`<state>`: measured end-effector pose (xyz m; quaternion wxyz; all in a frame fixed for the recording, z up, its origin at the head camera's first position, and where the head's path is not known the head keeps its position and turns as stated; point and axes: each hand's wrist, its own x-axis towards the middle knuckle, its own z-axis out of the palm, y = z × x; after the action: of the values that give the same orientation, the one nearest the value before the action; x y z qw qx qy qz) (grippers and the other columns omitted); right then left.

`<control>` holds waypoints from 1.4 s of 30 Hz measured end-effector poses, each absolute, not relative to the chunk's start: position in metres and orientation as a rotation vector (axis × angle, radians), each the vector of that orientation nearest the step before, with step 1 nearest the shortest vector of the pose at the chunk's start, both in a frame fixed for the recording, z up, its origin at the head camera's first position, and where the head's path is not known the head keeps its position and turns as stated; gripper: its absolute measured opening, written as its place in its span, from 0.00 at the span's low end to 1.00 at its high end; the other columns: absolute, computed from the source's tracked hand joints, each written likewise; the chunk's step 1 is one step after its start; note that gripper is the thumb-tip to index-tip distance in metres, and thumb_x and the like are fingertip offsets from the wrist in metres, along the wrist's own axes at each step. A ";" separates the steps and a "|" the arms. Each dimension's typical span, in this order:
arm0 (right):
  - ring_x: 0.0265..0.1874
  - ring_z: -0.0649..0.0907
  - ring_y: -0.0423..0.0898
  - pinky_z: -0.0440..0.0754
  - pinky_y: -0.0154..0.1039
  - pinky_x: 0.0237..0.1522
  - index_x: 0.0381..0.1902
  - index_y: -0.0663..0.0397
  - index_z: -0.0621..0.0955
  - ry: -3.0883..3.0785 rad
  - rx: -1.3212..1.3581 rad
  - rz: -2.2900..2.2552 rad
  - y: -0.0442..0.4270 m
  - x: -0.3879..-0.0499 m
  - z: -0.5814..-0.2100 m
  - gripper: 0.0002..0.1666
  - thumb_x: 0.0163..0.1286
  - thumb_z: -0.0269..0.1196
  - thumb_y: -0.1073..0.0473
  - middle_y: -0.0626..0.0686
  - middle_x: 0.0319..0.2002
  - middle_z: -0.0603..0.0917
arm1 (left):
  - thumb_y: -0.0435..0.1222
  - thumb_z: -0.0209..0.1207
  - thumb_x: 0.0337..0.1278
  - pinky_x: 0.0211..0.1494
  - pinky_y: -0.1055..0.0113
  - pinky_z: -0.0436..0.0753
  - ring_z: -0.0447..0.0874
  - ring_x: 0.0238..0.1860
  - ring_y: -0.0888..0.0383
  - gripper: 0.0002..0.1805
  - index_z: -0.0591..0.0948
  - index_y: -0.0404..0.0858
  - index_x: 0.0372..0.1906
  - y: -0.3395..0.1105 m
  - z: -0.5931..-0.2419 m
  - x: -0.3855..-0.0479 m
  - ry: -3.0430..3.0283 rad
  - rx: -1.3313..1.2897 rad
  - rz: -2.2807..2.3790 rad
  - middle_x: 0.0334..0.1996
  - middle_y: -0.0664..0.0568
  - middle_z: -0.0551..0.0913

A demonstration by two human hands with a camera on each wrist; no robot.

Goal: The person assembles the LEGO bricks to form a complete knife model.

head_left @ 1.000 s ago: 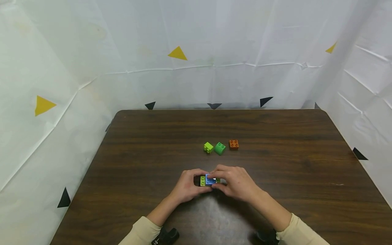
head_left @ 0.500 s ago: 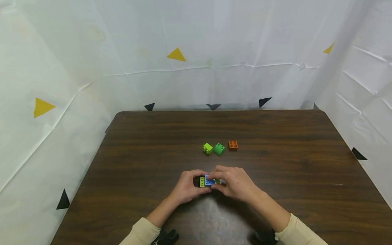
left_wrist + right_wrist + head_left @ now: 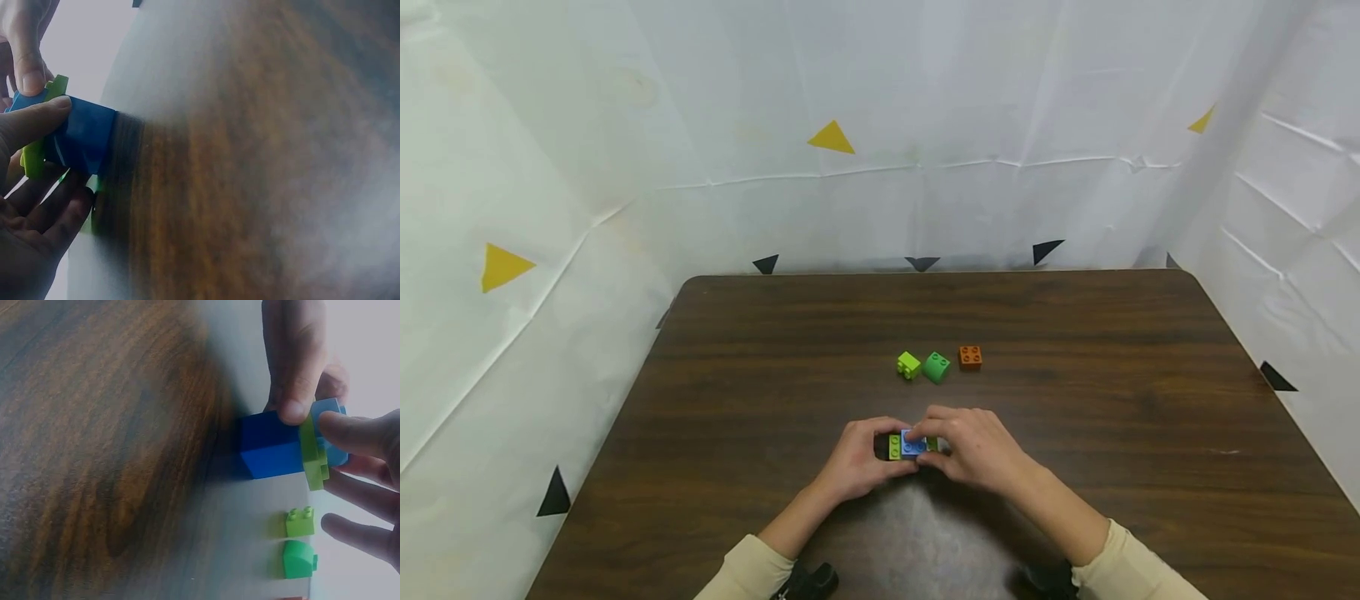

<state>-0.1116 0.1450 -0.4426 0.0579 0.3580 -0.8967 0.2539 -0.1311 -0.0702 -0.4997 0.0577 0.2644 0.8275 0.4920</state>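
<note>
Right hand (image 3: 973, 443): grip pinching light-blue brick (image 3: 913, 447), top of stack (image 3: 309, 447). Left hand (image 3: 856, 456): grip clamped on dark-blue block (image 3: 86, 137), base (lime plate (image 3: 314, 465) sandwiched between). Beyond, on table (image 3: 775, 358): lime brick (image 3: 908, 364), twelve o'clock; green brick (image 3: 936, 367), twelve to one; orange brick (image 3: 970, 357), one o'clock.

left hand (image 3: 857, 454): pinching, thumb (image 3: 37, 122) on the near side | right hand (image 3: 973, 442): yep, also pinching, just right of it | forearms (image 3: 800, 518): both kinda angled inward
</note>
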 end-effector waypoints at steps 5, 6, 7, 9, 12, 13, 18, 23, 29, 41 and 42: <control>0.20 0.70 0.33 0.69 0.29 0.21 0.44 0.42 0.88 -2.740 1.080 0.757 0.144 -0.112 -0.440 0.16 0.56 0.76 0.55 0.39 0.34 0.80 | 0.40 0.78 0.41 0.47 0.61 0.81 0.82 0.42 0.64 0.21 0.86 0.47 0.45 -0.071 -0.499 -0.132 2.515 0.802 1.483 0.40 0.63 0.86; 0.20 0.70 0.33 0.69 0.28 0.21 0.44 0.42 0.88 -2.742 1.081 0.757 0.144 -0.112 -0.440 0.16 0.56 0.76 0.55 0.39 0.34 0.80 | 0.41 0.78 0.41 0.48 0.61 0.81 0.82 0.42 0.64 0.21 0.86 0.47 0.45 -0.071 -0.498 -0.131 2.516 0.802 1.481 0.40 0.63 0.86; 0.20 0.70 0.33 0.69 0.28 0.21 0.44 0.42 0.88 -2.742 1.080 0.758 0.144 -0.112 -0.440 0.16 0.56 0.76 0.55 0.39 0.34 0.80 | 0.41 0.78 0.41 0.48 0.60 0.80 0.82 0.42 0.64 0.21 0.86 0.47 0.45 -0.071 -0.498 -0.131 2.516 0.803 1.479 0.40 0.63 0.86; 0.20 0.70 0.33 0.69 0.28 0.21 0.44 0.42 0.88 -2.740 1.079 0.758 0.144 -0.112 -0.440 0.16 0.56 0.76 0.55 0.39 0.34 0.80 | 0.41 0.78 0.41 0.48 0.60 0.80 0.82 0.42 0.64 0.21 0.86 0.47 0.46 -0.071 -0.498 -0.132 2.511 0.811 1.480 0.40 0.63 0.86; 0.20 0.70 0.33 0.69 0.29 0.21 0.44 0.42 0.88 -2.741 1.078 0.756 0.144 -0.112 -0.440 0.16 0.56 0.76 0.55 0.39 0.34 0.80 | 0.42 0.77 0.42 0.48 0.59 0.81 0.82 0.42 0.64 0.21 0.85 0.47 0.46 -0.071 -0.498 -0.132 2.493 0.833 1.487 0.41 0.62 0.85; 0.20 0.70 0.32 0.70 0.29 0.21 0.44 0.42 0.88 -2.742 1.079 0.756 0.144 -0.112 -0.440 0.16 0.56 0.75 0.55 0.39 0.34 0.80 | 0.42 0.77 0.43 0.47 0.58 0.81 0.82 0.42 0.64 0.22 0.85 0.47 0.47 -0.071 -0.498 -0.132 2.485 0.840 1.491 0.41 0.62 0.85; 0.20 0.71 0.32 0.71 0.29 0.23 0.44 0.42 0.88 -2.754 1.078 0.758 0.144 -0.113 -0.440 0.16 0.57 0.75 0.54 0.39 0.34 0.80 | 0.43 0.76 0.45 0.45 0.58 0.82 0.82 0.42 0.64 0.22 0.84 0.47 0.48 -0.072 -0.497 -0.132 2.462 0.865 1.492 0.42 0.61 0.85; 0.21 0.71 0.32 0.72 0.29 0.24 0.45 0.42 0.88 -2.750 1.081 0.785 0.145 -0.112 -0.439 0.16 0.57 0.75 0.54 0.39 0.35 0.81 | 0.44 0.74 0.49 0.45 0.62 0.81 0.81 0.43 0.65 0.20 0.84 0.48 0.49 -0.073 -0.496 -0.132 2.460 0.873 1.462 0.43 0.62 0.85; 0.22 0.71 0.33 0.72 0.29 0.25 0.45 0.42 0.87 -2.737 1.084 0.813 0.145 -0.111 -0.442 0.16 0.58 0.75 0.54 0.39 0.36 0.81 | 0.44 0.74 0.49 0.44 0.63 0.81 0.81 0.42 0.65 0.19 0.84 0.49 0.47 -0.074 -0.496 -0.132 2.442 0.868 1.465 0.42 0.64 0.84; 0.31 0.82 0.40 0.78 0.34 0.33 0.48 0.40 0.86 -2.750 1.108 0.866 0.149 -0.110 -0.442 0.16 0.61 0.72 0.52 0.38 0.42 0.82 | 0.44 0.74 0.48 0.45 0.60 0.81 0.81 0.41 0.65 0.18 0.85 0.48 0.46 -0.073 -0.496 -0.132 2.456 0.898 1.493 0.41 0.63 0.85; 0.33 0.82 0.40 0.79 0.35 0.34 0.49 0.40 0.86 -2.758 1.117 0.871 0.150 -0.110 -0.442 0.17 0.62 0.72 0.51 0.37 0.43 0.82 | 0.44 0.74 0.48 0.45 0.60 0.81 0.81 0.41 0.65 0.18 0.85 0.48 0.46 -0.073 -0.497 -0.132 2.460 0.894 1.492 0.40 0.63 0.85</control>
<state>-0.1103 0.1504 -0.4416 0.0207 0.3602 -0.8894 0.2808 -0.1316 -0.0732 -0.4967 0.0644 0.2963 0.8148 0.4941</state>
